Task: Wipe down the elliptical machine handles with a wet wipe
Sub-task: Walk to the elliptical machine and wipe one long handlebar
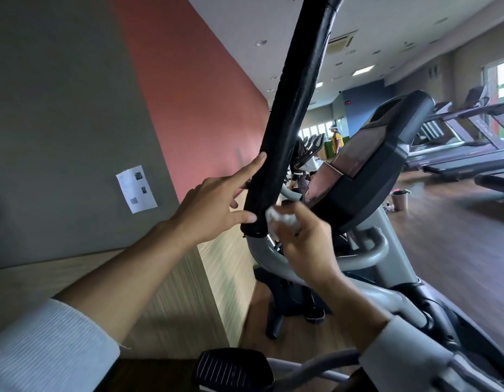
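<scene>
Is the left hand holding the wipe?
No, the right hand grips the white wipe at the handle; the left hand only steadies it.

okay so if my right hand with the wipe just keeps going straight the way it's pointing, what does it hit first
Most likely the lower end of the black foam handle. The right hand points up and left, with the wet wipe already at the grip's edge. Depth is unclear from one view, so it could slip just behind it.

The black handle (290, 117) runs out of the frame's top edge. The wet wipe (280, 219) is mostly covered by the right hand (304, 244). Fingers of the left hand (214, 205) vanish behind the handle. Print on the paper sheet (136, 189), left of centre, is unreadable.
</scene>
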A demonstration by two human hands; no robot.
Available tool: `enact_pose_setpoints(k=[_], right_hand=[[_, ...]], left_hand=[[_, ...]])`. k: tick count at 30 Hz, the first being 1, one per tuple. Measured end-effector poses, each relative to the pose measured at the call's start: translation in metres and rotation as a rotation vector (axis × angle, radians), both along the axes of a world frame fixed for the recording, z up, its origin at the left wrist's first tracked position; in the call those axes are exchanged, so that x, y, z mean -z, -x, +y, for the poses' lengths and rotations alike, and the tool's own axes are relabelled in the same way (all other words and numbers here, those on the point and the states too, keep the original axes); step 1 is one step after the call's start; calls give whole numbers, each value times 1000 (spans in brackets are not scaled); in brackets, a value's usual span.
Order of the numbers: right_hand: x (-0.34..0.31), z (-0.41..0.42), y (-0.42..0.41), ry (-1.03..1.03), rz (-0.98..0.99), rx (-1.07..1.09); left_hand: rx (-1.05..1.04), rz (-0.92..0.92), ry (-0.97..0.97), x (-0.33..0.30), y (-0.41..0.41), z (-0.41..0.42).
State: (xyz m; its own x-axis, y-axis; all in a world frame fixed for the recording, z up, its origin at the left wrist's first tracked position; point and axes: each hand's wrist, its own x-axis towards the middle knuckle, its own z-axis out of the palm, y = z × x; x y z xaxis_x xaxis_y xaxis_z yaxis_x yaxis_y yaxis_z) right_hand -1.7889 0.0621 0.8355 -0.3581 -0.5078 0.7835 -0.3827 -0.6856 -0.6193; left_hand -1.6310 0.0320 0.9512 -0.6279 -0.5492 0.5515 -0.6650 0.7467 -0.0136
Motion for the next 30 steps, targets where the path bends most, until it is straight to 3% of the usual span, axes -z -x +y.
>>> enact_pose_setpoints(k=[7, 12, 15, 22, 25, 30], right_hand=[[2, 12, 7, -9, 176, 61], [-43, 28, 10, 181, 43, 288], [-57, 18, 2, 210, 97, 399], [25, 5, -28, 113, 371, 275], [24, 8, -19, 124, 298, 196], [-7, 6, 0, 170, 23, 299]], left_hand=[[-38, -86, -27, -6, -5, 2], [-20, -53, -22, -1, -4, 0], [-13, -54, -7, -2, -5, 0], [-36, -60, 7, -1, -6, 1], [-44, -67, 5, -2, -6, 1], [-45, -54, -2, 1, -6, -1]])
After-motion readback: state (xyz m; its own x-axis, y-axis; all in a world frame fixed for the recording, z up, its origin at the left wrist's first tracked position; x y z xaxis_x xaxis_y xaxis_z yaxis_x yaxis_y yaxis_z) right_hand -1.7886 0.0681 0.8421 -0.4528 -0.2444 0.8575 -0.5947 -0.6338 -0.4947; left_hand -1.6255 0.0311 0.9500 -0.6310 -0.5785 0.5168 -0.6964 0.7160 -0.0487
